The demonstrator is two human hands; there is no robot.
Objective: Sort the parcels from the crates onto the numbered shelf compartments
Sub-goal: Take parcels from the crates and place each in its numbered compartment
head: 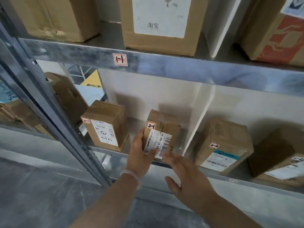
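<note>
Parcel (160,135) tagged 2-1 stands on the lower shelf (115,155) beside another box (105,124), left of the white divider (197,122). Left hand (139,155) clasps its near corner; right hand (185,175) hovers spread, empty, just beside it. Placement looks nearly finished. Several compartments already hold boxes; the crates are out of view, so the remainder is unknown.

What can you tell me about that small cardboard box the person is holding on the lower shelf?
The small cardboard box is brown, sealed with tape, and stands upright on the lower metal shelf near its front edge. A little tag on its face reads 2-1, above a white shipping label with barcodes. The left hand grips its left side; the right hand, blurred, hangs open just beside the lower corner.
</note>
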